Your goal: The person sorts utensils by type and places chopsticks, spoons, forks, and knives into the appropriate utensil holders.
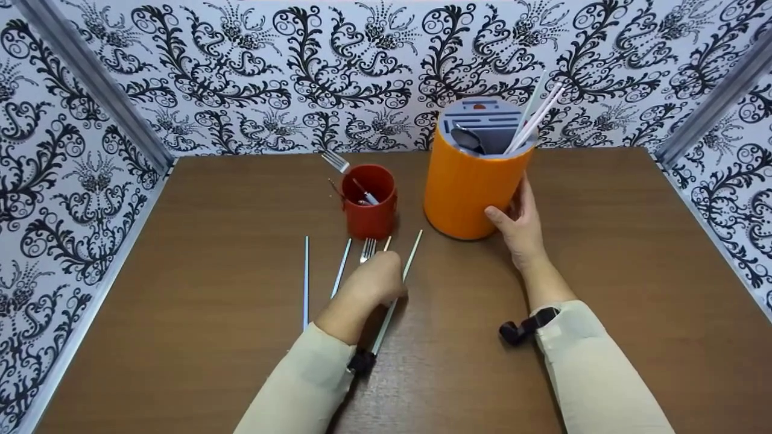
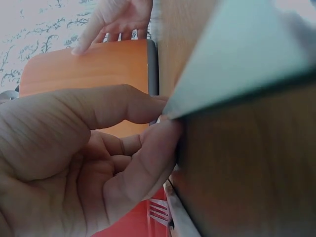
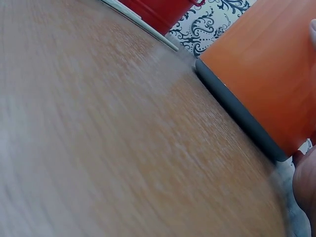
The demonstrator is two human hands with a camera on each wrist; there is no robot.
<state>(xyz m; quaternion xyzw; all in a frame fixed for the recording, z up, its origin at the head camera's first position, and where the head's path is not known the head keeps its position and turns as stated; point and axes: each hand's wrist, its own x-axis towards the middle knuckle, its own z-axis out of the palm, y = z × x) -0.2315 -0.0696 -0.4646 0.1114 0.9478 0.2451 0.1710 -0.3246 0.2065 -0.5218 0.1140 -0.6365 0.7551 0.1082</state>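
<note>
My left hand [image 1: 375,278] is low over the table, its thumb and fingertips pinching a pale green chopstick [image 1: 383,337]. In the left wrist view this chopstick [image 2: 237,64] looms large and blurred. Just beyond the knuckles lies a fork [image 1: 368,248], partly hidden by the hand, beside another chopstick tip [image 1: 387,243]. My right hand [image 1: 523,232] holds the lower right side of an orange utensil holder [image 1: 470,193], thumb in front and fingers partly hidden behind. The holder contains a dark spoon [image 1: 467,138] and several pale chopsticks [image 1: 537,117].
A red cup [image 1: 371,220] stands behind the left hand, with a fork [image 1: 335,161] and other utensils in it. Left of the hand, a blue chopstick [image 1: 306,283] and a light blue one [image 1: 341,268] lie on the table [image 1: 211,271]. Patterned walls [image 1: 253,72] enclose the back and sides.
</note>
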